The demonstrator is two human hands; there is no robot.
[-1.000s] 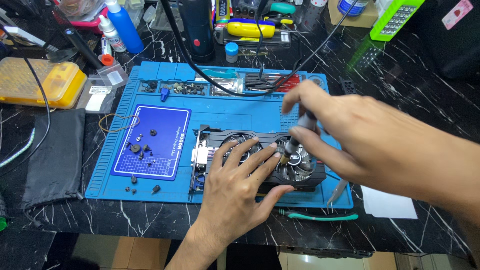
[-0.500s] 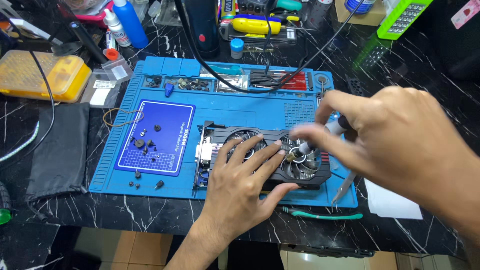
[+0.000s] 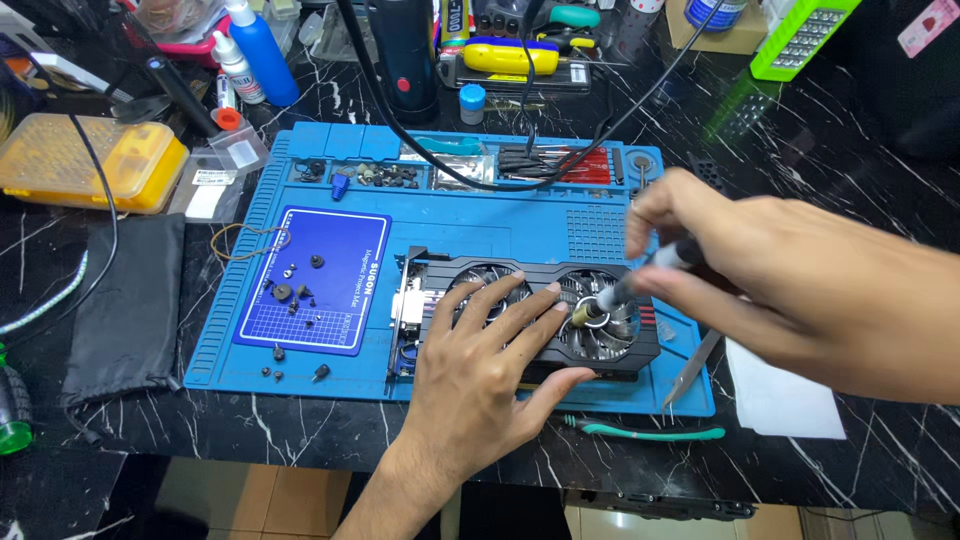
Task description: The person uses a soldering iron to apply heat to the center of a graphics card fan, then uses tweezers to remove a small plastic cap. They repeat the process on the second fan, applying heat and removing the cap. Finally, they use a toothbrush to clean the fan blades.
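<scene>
Surface: black marble-veined worktop carrying a blue silicone repair mat (image 3: 300,190).

Item: dual-fan graphics card (image 3: 530,315), lying flat, fans up, at the mat's front centre-right. Judged rigid and moderately weighty, with fragile fan blades and exposed board edges; best gripped by the shroud sides or metal bracket, never the blades.

Left hand (image 3: 480,375): palm down, fingers spread across the left fan and shroud, pressing the card still.

Right hand (image 3: 720,255): fingers pinched around a slim screwdriver (image 3: 640,275), tip resting at the right fan hub (image 3: 588,313).

Nearby: loose screws (image 3: 285,295) on the dark blue magnetic pad (image 3: 345,250); teal pry tool (image 3: 650,432) before the mat; yellow parts case (image 3: 85,160), far left.
</scene>
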